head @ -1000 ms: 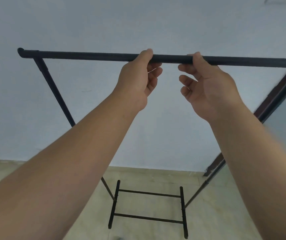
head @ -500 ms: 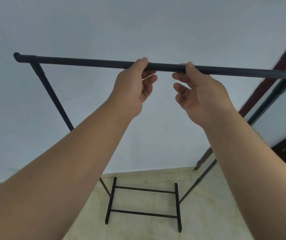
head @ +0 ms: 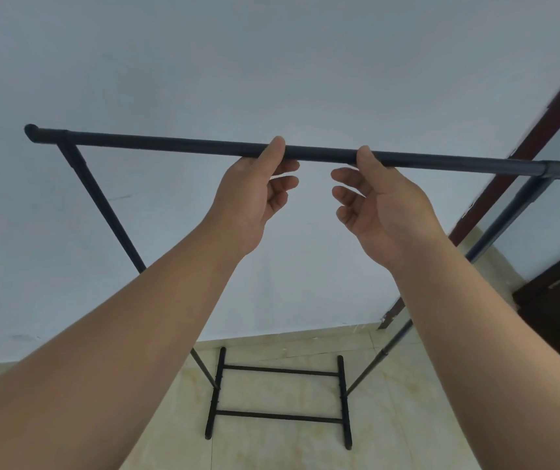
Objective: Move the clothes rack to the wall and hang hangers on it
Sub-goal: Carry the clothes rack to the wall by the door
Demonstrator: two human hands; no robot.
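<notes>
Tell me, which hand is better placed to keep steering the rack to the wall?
Probably neither alone. Left hand and right hand both pinch the top bar near its middle, side by side. The left has more bar outboard, so it may steer slightly better.

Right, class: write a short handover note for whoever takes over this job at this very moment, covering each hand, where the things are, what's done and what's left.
Left hand: thumb and index finger pinch the clothes rack's top bar.
Right hand: same pinch further right; other fingers loose.
Clothes rack: base on the tiled floor, close to the pale wall.
Done: rack is by the wall, or nearly.
Left: settle it, let go, fetch hangers (none in view) and hang them.
</notes>
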